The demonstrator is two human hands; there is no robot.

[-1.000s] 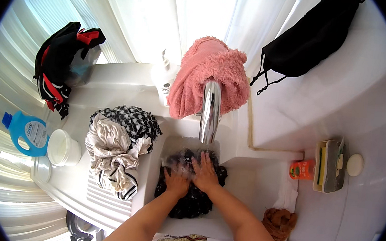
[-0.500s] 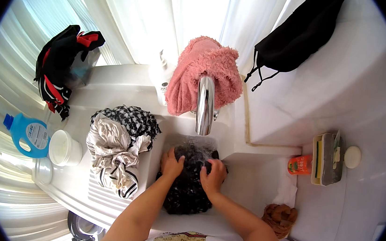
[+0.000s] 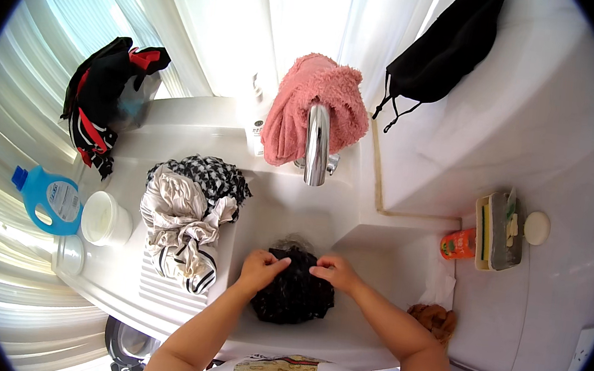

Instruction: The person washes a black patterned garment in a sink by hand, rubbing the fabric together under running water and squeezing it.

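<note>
A wet black cloth with small white specks (image 3: 293,295) lies bunched in the basin of a white sink (image 3: 368,265). My left hand (image 3: 261,271) pinches its upper left edge between thumb and fingers. At the upper right edge, my right hand (image 3: 338,274) grips the same cloth in a like pinch. Some clear water (image 3: 295,242) shows just beyond the cloth. A chrome faucet (image 3: 317,148) reaches out over the basin, with a pink fluffy towel (image 3: 303,124) draped behind it.
Left, on the ribbed board, are a cream garment (image 3: 175,205) and black-and-white cloth (image 3: 214,180). Beyond stand a white tub (image 3: 107,219) and blue detergent bottle (image 3: 53,201). An orange pack (image 3: 458,244), a sponge holder (image 3: 500,232) and brown cloth (image 3: 433,321) sit right.
Both hands have drawn the black cloth nearer to me, away from the faucet. Pressing palms have become pinching fingers at its far edge, and the cloth is more gathered.
</note>
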